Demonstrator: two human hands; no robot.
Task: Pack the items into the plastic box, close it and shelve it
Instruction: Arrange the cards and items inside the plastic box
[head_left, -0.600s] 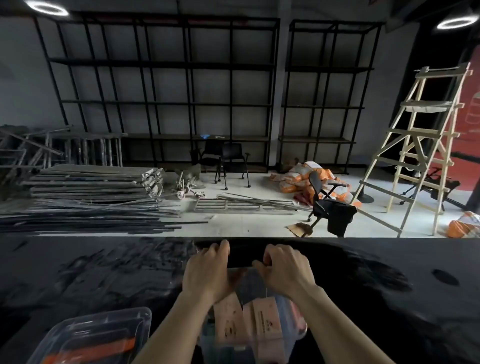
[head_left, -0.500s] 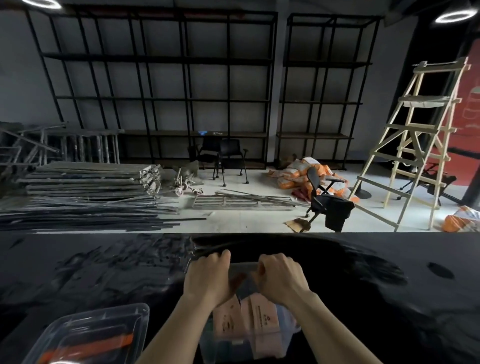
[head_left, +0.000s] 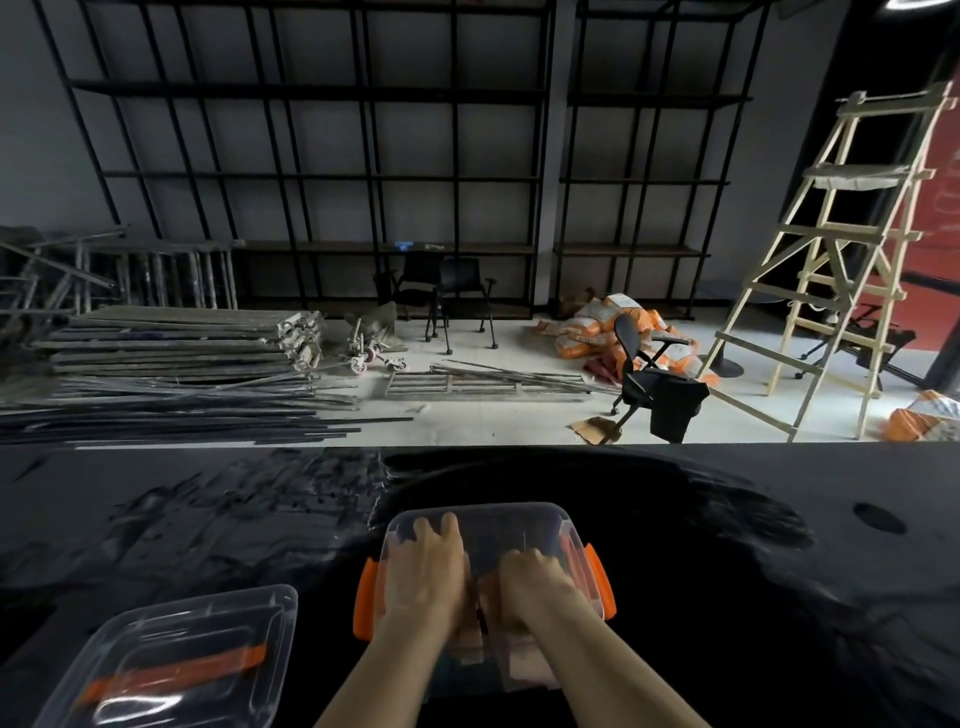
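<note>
A clear plastic box (head_left: 519, 512) with orange side latches (head_left: 602, 582) stands upright on the black table (head_left: 753, 623), right in front of me. Both my hands are inside it. My left hand (head_left: 426, 566) lies palm down with its fingers stretched toward the far wall. My right hand (head_left: 535, 582) is curled over pink packets (head_left: 524, 670) that show through the near wall. The box's clear lid (head_left: 171, 660), with an orange handle, lies on the table at lower left, apart from the box.
Beyond the table's far edge, tall black shelving (head_left: 363, 176) lines the back wall. On the floor lie stacked metal bars (head_left: 171, 353), black chairs (head_left: 654, 384), orange sacks (head_left: 597, 327) and a wooden ladder (head_left: 841, 249) at the right.
The box, held tipped with both hands gripping at its far rim, now sits level. Both hands have dropped inside it onto the packets.
</note>
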